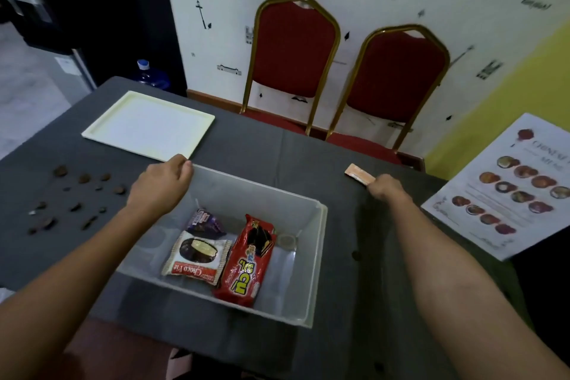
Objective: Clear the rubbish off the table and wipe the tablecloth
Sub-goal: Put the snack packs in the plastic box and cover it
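Note:
A translucent plastic bin [314,256] sits on the grey tablecloth [293,151] in front of me. Inside lie a white Choco Pie wrapper [194,256], a red snack wrapper [246,265] and a purple wrapper [205,222]. My left hand [163,179] grips the bin's far left rim. My right hand [385,188] pinches the near end of a small orange packet [357,173] lying on the cloth to the right of the bin. Several brown crumbs and scraps [74,197] are scattered on the cloth at the left.
A cream tray [148,123] lies at the far left of the table. A laminated menu [509,188] hangs over the right edge. Two red chairs [293,49] stand behind the table against the wall. A water bottle [151,72] stands on the floor.

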Tool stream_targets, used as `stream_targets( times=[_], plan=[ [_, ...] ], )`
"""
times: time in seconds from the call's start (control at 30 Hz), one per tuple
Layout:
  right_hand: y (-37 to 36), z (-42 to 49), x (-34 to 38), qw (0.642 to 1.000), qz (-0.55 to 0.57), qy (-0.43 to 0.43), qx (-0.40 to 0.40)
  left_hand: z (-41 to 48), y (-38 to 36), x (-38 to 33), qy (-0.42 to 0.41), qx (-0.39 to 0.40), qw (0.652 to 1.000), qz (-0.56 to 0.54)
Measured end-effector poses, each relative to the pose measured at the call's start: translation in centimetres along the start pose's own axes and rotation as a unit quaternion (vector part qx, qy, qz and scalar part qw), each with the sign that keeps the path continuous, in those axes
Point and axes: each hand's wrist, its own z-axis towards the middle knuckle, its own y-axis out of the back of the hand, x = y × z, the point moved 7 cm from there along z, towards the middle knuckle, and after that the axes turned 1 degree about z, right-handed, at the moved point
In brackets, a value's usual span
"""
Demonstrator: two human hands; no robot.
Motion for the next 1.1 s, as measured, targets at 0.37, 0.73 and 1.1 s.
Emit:
stream_targets(
  times=[0.37, 0.73, 1.1],
  plan=[
    [-3.2, 4.8, 0.8, 0.988, -0.151, 0.012, -0.043, -0.1, 0.1, -0.3, -0.008, -0.015, 1.000, -0.025],
    [1.8, -1.6, 5.5, 0.967, 0.229, 0.104, -0.026, -0.1, 0.3, -0.6, 0.010, 0.001, 0.999, -0.035],
    [-8.1, -21.6, 12.2, 0.930, -0.172, 0.229, 0.230, 0.1, 0.4, -0.6, 0.012, 0.021, 0.997, -0.066]
  ],
)
